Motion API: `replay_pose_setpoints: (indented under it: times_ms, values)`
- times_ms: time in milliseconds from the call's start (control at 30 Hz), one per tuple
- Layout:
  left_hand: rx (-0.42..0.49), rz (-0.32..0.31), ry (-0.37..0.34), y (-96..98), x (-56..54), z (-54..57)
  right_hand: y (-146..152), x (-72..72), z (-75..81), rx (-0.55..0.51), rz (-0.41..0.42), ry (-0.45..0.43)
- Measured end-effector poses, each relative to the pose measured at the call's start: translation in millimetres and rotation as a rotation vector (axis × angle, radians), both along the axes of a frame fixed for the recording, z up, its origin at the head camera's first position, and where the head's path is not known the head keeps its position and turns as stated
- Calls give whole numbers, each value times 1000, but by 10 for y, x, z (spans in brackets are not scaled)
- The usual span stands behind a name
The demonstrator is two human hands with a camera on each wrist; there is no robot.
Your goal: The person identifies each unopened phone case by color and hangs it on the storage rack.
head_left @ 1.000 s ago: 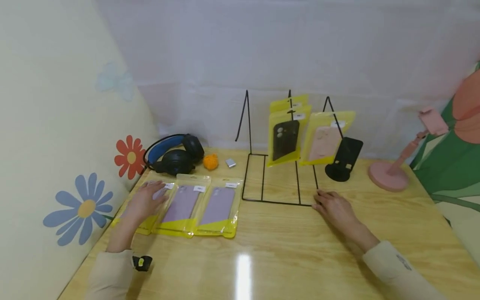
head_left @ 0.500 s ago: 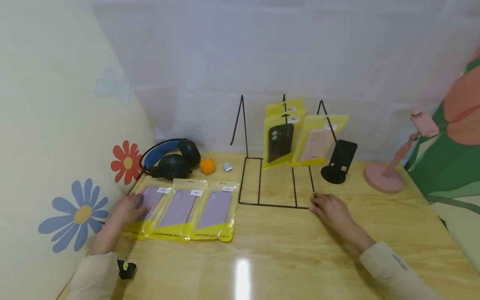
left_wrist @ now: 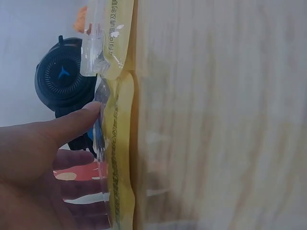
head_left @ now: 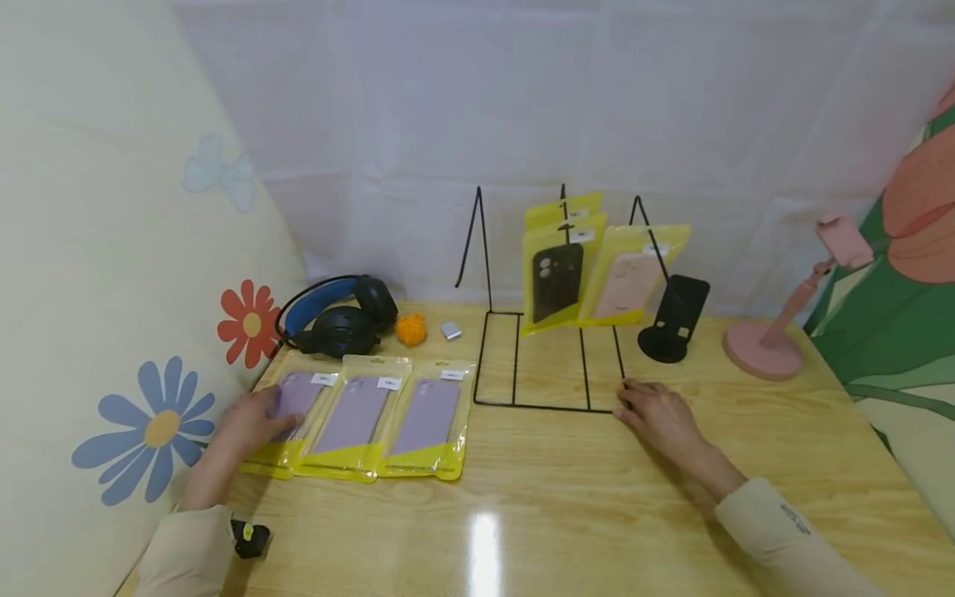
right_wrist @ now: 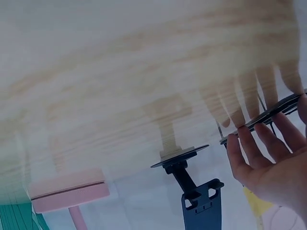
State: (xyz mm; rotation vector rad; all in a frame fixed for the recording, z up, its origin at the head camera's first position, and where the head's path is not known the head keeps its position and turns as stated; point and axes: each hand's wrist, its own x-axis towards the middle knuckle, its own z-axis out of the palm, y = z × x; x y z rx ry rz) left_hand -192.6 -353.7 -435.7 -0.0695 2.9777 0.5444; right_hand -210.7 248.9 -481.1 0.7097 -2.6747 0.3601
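Three yellow-edged packages with purple phone cases lie side by side on the wooden table. My left hand is at the near left edge of the leftmost package. In the left wrist view the thumb lies on that package's edge, and the fingers show through its clear plastic, so the hand pinches the edge. My right hand rests on the table with straight fingers touching the front right corner of the black wire rack. A black-case package and a pink-case package hang on the rack.
Black and blue headphones, an orange ball and a small silver object sit at the back left. A black phone stand and a pink stand are right of the rack. A flowered wall borders the left side.
My left hand slid back from the top of the leftmost package to its near left edge. The right hand stayed at the rack's corner.
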Motion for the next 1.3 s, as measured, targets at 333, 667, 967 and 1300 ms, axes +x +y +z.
replay_pose_setpoints:
  times_ms: [333,667,967,1300]
  values:
    - [62,116,-39,22,-23,35,-3,-21,-5,9,-15,7]
    - [108,33,48,-59,-56,42,-6,-30,-2,16,-17,8]
    - [152,44,155,-124,126,359,-23,0,-35,32,-19,-3]
    - [140,42,565,235,358,966,-12,-27,-21,18,-17,11]
